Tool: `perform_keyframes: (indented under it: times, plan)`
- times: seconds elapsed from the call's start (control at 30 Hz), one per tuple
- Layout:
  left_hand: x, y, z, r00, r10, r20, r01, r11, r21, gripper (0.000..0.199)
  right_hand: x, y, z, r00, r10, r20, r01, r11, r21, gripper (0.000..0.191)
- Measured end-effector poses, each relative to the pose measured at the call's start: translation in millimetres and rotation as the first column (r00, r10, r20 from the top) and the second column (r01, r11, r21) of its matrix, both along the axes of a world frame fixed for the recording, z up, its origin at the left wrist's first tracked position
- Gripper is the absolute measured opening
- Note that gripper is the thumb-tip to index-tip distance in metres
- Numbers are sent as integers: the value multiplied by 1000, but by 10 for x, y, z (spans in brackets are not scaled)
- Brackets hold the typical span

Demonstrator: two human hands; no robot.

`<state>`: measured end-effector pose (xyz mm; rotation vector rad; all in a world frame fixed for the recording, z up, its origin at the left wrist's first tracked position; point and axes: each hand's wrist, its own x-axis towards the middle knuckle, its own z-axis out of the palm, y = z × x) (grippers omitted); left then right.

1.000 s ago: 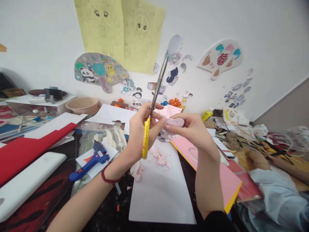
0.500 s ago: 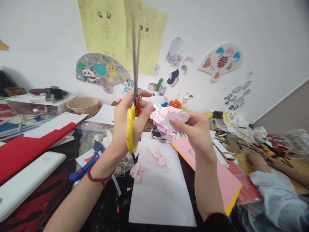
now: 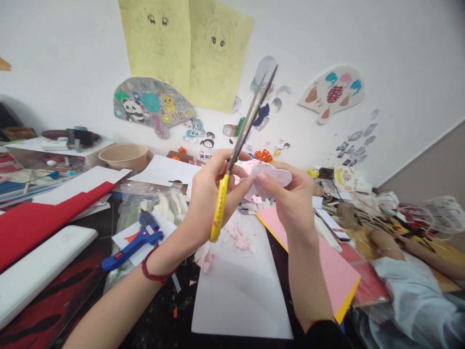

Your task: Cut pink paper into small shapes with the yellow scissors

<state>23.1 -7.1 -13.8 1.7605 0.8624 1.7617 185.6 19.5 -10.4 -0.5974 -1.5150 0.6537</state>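
My left hand [image 3: 210, 194] is closed round the yellow-handled scissors [image 3: 220, 208], whose blades point up and to the right. Its thumb and fingertips also meet the near edge of a pale, rounded paper cutout [image 3: 274, 177]. Between thumb and fingers, my right hand [image 3: 298, 203] pinches that cutout from the other side. Pink patterned paper [image 3: 250, 167] shows just behind it, partly hidden. Below both hands, torn pink scraps [image 3: 240, 236] lie on a white sheet of paper [image 3: 241, 295].
A blue glue gun [image 3: 136, 240] lies left of my forearm, beside a long white case [image 3: 47, 271] and red sheet [image 3: 43, 215]. Pink card [image 3: 330, 266] and a phone [image 3: 332, 224] sit at right. Another person's sleeve [image 3: 410, 286] is at far right. A beige bowl [image 3: 123, 156] stands behind.
My left hand has moved right, up to the paper cutout. The scissors have tilted from nearly upright to leaning right. My right hand keeps its hold on the cutout.
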Motion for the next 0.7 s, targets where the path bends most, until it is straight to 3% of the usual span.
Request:
perform_keyframes:
  times: [0.23,0.4,0.6,0.7]
  plan:
    - [42,-41,-26,1000,13,-26,-12,999,32,25,-24,-4,-13,1000,-24,-1,24,1000,6,13]
    - [43,-34,-44,995,75,-72,-68,993,94,20,-33,-6,-28,996,-68,-49,74,990,119,9]
    - [-31,25,-21,960,66,-274,-12,980,197,45,19,-47,13,980,-131,-150,160,966,203,9]
    - [-40,32,-12,931,101,-351,-21,974,226,44,57,-62,32,971,-171,-165,206,951,231,12]
